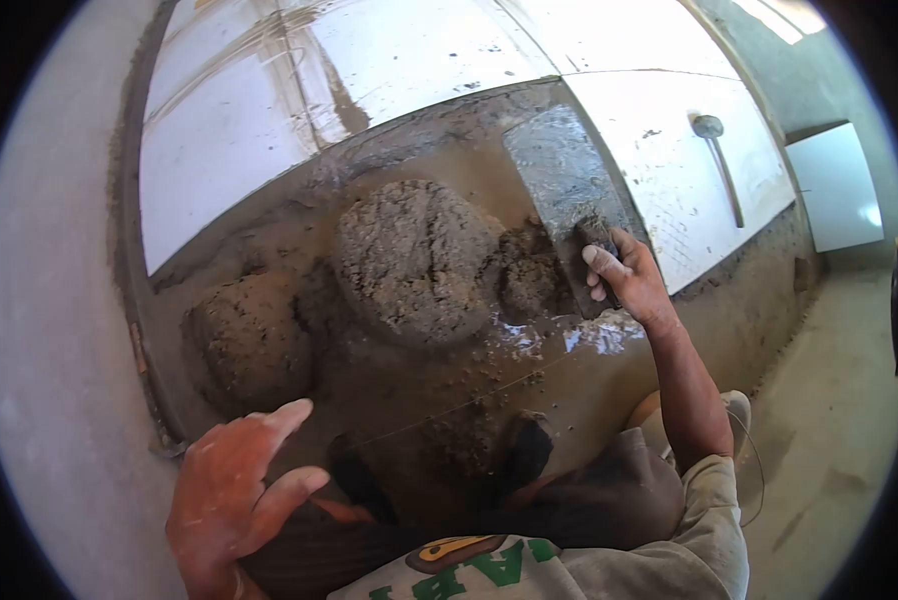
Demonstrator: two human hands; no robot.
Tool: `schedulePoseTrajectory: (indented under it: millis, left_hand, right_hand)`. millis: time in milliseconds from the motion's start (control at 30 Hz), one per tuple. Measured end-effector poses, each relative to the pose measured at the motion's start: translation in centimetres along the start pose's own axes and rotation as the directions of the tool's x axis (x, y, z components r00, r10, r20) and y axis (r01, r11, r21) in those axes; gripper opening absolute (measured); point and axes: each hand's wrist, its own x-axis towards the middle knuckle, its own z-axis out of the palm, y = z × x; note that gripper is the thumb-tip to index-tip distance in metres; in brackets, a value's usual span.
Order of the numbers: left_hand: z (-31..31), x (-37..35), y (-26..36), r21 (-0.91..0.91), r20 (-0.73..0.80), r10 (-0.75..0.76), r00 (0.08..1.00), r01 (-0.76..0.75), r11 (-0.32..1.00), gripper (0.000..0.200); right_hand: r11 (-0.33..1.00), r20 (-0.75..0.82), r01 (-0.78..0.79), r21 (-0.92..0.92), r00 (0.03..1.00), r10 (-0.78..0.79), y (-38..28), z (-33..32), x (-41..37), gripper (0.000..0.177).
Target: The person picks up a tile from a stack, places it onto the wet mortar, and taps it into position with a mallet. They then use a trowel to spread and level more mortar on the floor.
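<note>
My right hand point(624, 270) is wrapped round the dark handle of a long flat plastering trowel point(561, 165). Its wet grey blade lies along the edge of the laid white tiles. Just left of the trowel is a small clump of mortar point(531, 280), beside a large rounded mound of mortar point(414, 260). My left hand point(239, 480) is raised at the lower left, holding nothing, with thumb and forefinger apart. Nearest to it is a smaller mortar heap point(249, 335).
White tiles point(419, 65) cover the floor ahead, some smeared with mortar. A mallet point(717, 165) lies on the right-hand tile. A loose tile point(837, 190) leans by the right wall. Along the left wall lies a long-handled tool point(149, 390). A thin string point(459, 405) crosses before my feet.
</note>
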Motion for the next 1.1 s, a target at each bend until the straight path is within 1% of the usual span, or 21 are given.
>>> schedulePoseTrajectory:
  millis: [33,100,133,167,200,233,267,333,467,500,567,600,667,733,767,800,867,900,933,1033,1100]
  left_hand:
    - [0.1,0.3,0.2,0.014,-0.003,-0.019,1.000,0.019,1.000,0.055]
    - [0.2,0.5,0.6,-0.001,0.038,-0.011,0.999,0.011,1.000,0.054]
    - [0.2,0.3,0.6,0.005,0.029,-0.030,0.999,0.030,1.000,0.054]
    - [0.2,0.1,0.6,0.018,0.033,-0.020,0.999,0.020,1.000,0.054]
    - [0.2,-0.3,0.5,0.026,0.039,-0.011,0.999,0.010,1.000,0.055]
    - [0.1,-0.7,0.4,0.024,0.031,-0.028,0.999,0.027,0.999,0.055]
    - [0.0,-1.2,0.3,0.033,-0.002,-0.034,0.999,0.034,0.999,0.055]
    - [-0.2,-2.1,-0.2,0.034,-0.035,-0.043,0.998,0.044,0.998,0.056]
    - [-0.8,-3.1,-1.6,0.015,-0.041,-0.015,0.999,0.016,1.000,0.058]
    - [-0.9,-3.0,-2.0,0.013,-0.033,-0.001,0.999,0.001,1.000,0.059]
    - [-0.9,-2.6,-3.0,0.011,-0.024,0.000,1.000,0.000,1.000,0.058]
    - [-1.0,-2.4,-3.4,0.014,-0.025,-0.013,1.000,0.014,1.000,0.058]
    - [-1.2,-2.3,-3.8,-0.008,-0.017,-0.009,1.000,0.009,1.000,0.056]
    - [-1.5,-2.7,-4.1,-0.031,-0.004,-0.002,1.000,0.002,1.000,0.055]
    - [-1.6,-2.9,-4.2,-0.043,0.010,0.018,1.000,-0.017,0.999,0.055]
    - [-1.5,-2.8,-4.2,-0.051,-0.004,0.031,1.000,-0.031,0.998,0.054]
    - [-1.6,-2.5,-3.5,-0.012,-0.052,0.007,0.999,-0.008,1.000,0.056]
    - [-1.7,-3.1,-2.9,0.007,-0.011,-0.010,1.000,0.010,1.000,0.057]
    - [-1.7,-3.8,-2.7,0.016,0.031,-0.021,0.999,0.021,1.000,0.057]
    - [-1.6,-4.8,-2.5,-0.011,-0.019,-0.052,0.998,0.052,0.999,0.057]
    - [-2.0,-5.4,-2.2,-0.052,-0.001,-0.068,0.998,0.068,0.996,0.058]
  right_hand:
    - [1.000,0.018,0.006,0.015,1.000,-0.006,-0.7,1.1,0.3,0.025]
    - [0.995,0.117,0.072,-0.072,0.991,-0.063,-2.1,3.3,0.8,0.025]
    - [0.985,0.166,0.114,-0.133,0.982,-0.091,-2.4,4.2,1.1,0.029]
    - [0.984,0.183,0.125,-0.128,0.978,-0.100,-2.9,4.7,1.2,0.029]
    - [0.919,0.248,0.245,-0.308,0.953,-0.171,-3.8,5.1,0.8,0.033]
    - [0.806,0.324,0.363,-0.466,0.919,-0.227,-4.9,5.4,0.3,0.038]
    - [0.716,0.345,0.331,-0.614,0.929,-0.133,-6.8,5.5,-0.6,0.040]
    - [0.579,0.395,0.333,-0.744,0.919,-0.021,-7.9,4.2,-2.0,0.039]
    - [0.389,0.165,0.113,-0.914,0.981,0.104,-8.7,-1.4,-5.4,0.038]
    - [0.384,0.154,0.100,-0.918,0.982,0.112,-9.2,-2.9,-5.9,0.038]
    - [0.160,0.026,0.004,-0.987,0.991,0.133,-9.8,-4.9,-6.9,0.035]
    - [0.162,0.018,-0.004,-0.987,0.990,0.137,-10.1,-4.8,-7.3,0.035]
    - [0.118,0.096,0.077,-0.990,0.982,0.162,-10.7,-3.8,-7.5,0.030]
    - [0.321,0.171,0.084,-0.943,0.952,0.252,-9.9,3.2,-5.5,0.029]
    - [0.199,0.188,0.128,-0.972,0.928,0.321,-6.8,7.2,-3.4,0.031]
    - [0.246,0.288,0.220,-0.944,0.913,0.289,-3.2,9.4,-1.2,0.036]
    - [0.286,0.378,0.319,-0.903,0.908,0.182,-2.9,13.0,-1.0,0.039]
    - [0.348,0.424,0.356,-0.867,0.895,0.140,-2.1,14.7,-2.3,0.040]
    - [0.382,0.430,0.345,-0.857,0.888,0.163,-1.2,16.1,-3.8,0.040]
    - [0.347,0.522,0.444,-0.826,0.836,0.170,-1.7,18.1,-1.8,0.041]
    - [0.389,0.518,0.423,-0.818,0.835,0.183,-1.8,18.4,-1.8,0.043]
